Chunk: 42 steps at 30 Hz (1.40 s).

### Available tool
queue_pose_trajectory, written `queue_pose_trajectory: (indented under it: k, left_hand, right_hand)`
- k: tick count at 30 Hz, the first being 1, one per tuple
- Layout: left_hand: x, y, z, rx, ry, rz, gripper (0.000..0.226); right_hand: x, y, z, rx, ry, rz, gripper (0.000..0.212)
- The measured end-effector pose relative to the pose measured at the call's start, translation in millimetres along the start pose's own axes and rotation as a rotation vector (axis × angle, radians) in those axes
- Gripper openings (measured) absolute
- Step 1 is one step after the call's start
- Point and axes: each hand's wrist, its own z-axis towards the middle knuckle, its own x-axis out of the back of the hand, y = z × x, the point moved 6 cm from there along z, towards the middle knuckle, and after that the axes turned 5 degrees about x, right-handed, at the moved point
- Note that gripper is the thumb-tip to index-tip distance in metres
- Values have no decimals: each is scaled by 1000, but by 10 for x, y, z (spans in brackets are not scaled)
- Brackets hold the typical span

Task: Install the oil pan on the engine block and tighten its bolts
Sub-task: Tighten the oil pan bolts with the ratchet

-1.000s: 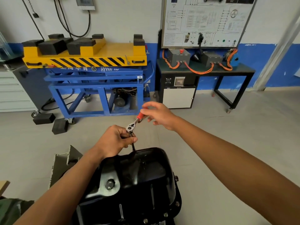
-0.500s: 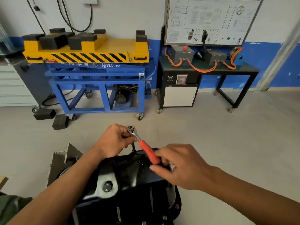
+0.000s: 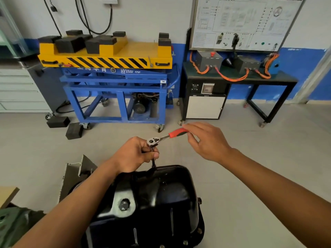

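**Ratcheting down a bolt at the far rim**

Looking down on the oil pan, black and glossy at bottom centre, seated sump-up over an engine block almost wholly hidden beneath it. Judged well into the tightening step, with bolts already showing along the near right flange, and working at the far rim. Steadying with the left hand, fingers curled tight round the top of the extension bar, just under the head of the ratchet. Guiding with the right hand, held loose and mostly extended, with only thumb and fingertips pinching lightly at the end of the red handle, out to the right. Calls next for a short sweep of that handle, keeping the bar upright on the bolt. Cannot tell whether the socket is fully down on the bolt head, hidden behind the pan's edge
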Motion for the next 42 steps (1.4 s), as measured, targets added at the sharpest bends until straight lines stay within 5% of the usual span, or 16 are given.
queue_pose_trajectory:
  k: [9, 13, 20, 26, 33, 38, 42]
  left_hand:
    - [-7, 61, -56, 15, -31, -35, 11]
    - [8, 46, -75, 25, 12, -17, 11]
    - [30, 0, -7, 25, 114, 46, 5]
    - [-1, 103, -60, -32, 51, 115, 27]
    - [36, 113, -66, -38, 57, 164, 9]
    - [15, 92, -46, -15, 3, 169, 13]
    - [23, 70, -32, -7, -6, 147, 6]
  right_hand:
    - [-508, -145, 649, 88, -368, -130, 52]
    - [-335, -127, 518, 57, -311, -111, 32]
    - [335, -427, 27, 192, -368, -126, 40]
    - [238, -1104, -206, -73, -528, 147, 47]
    - [254, -1110, -80, -140, -604, 247, 52]
    - [325, -760, 96, -96, -872, -40, 51]
    - [284, -535, 476, -21, -791, -416, 44]
